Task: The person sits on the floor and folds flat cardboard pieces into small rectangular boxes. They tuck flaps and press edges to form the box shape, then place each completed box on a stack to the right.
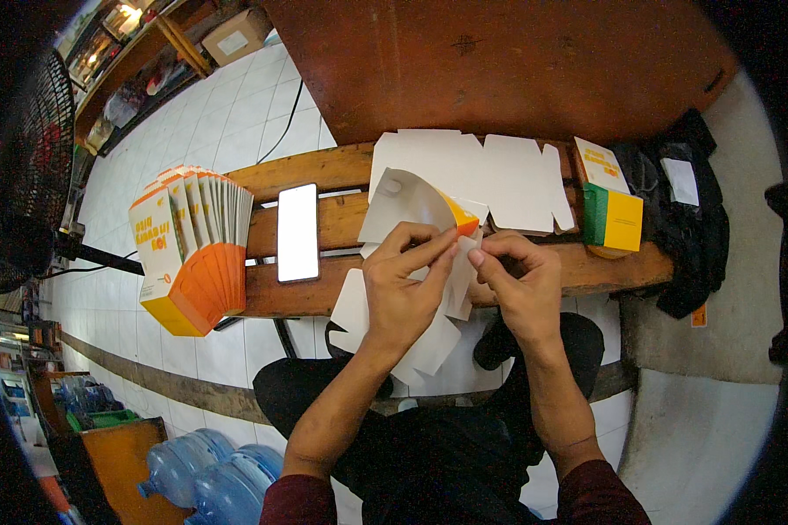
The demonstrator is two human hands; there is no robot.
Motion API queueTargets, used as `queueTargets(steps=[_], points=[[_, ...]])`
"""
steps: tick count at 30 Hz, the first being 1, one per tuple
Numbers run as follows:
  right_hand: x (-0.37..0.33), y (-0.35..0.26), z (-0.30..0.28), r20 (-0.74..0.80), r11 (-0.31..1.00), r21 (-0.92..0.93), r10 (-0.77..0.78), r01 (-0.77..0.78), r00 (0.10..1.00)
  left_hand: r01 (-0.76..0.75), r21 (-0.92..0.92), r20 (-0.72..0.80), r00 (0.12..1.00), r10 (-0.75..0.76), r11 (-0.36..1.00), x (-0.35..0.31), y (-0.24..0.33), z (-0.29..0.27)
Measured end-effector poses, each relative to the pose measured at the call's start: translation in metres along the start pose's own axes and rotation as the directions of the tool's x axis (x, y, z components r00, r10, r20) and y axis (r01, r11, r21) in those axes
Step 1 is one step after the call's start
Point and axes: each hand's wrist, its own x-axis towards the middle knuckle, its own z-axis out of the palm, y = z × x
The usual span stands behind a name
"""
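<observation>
A thin cardboard carton blank (403, 203), white inside with an orange and yellow printed outside, curls up above the bench, its lower flaps hanging over the bench's near edge. My left hand (404, 284) is closed on it, with thumb and fingers pinching near an orange corner. Close by on the right, my right hand (524, 284) pinches a white flap of the same blank between thumb and forefinger. Behind it, flat white carton blanks (521, 179) lie on the wooden bench (341, 219). The fingers hide part of the fold.
Left on the bench, printed cartons (193, 254) stand fanned in a stack beside a phone (298, 232) with a bright screen. A green and yellow box (613, 214) and black bag (696, 219) are at right. A fan (35, 175) and blue water bottles (228, 486) are further left.
</observation>
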Motion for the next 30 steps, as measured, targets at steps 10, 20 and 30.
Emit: queueTargets(steps=[10, 20, 30], points=[[0.001, 0.003, -0.004, 0.007, 0.997, -0.077, 0.016, -0.016, 1.0, -0.078, 0.014, 0.087, 0.993, 0.077, 0.997, -0.001, 0.003, -0.002], [0.0, -0.003, -0.01, 0.002, 0.998, -0.01, 0.059, -0.059, 0.998, 0.356, -0.364, 0.277, 0.924, -0.265, 0.861, 0.006, 0.002, -0.008], [-0.008, -0.001, 0.004, 0.207, 0.845, -0.29, -0.402, 0.449, 0.892, 0.31, -0.405, 0.109, 0.95, -0.292, 0.86, 0.005, 0.013, -0.014]])
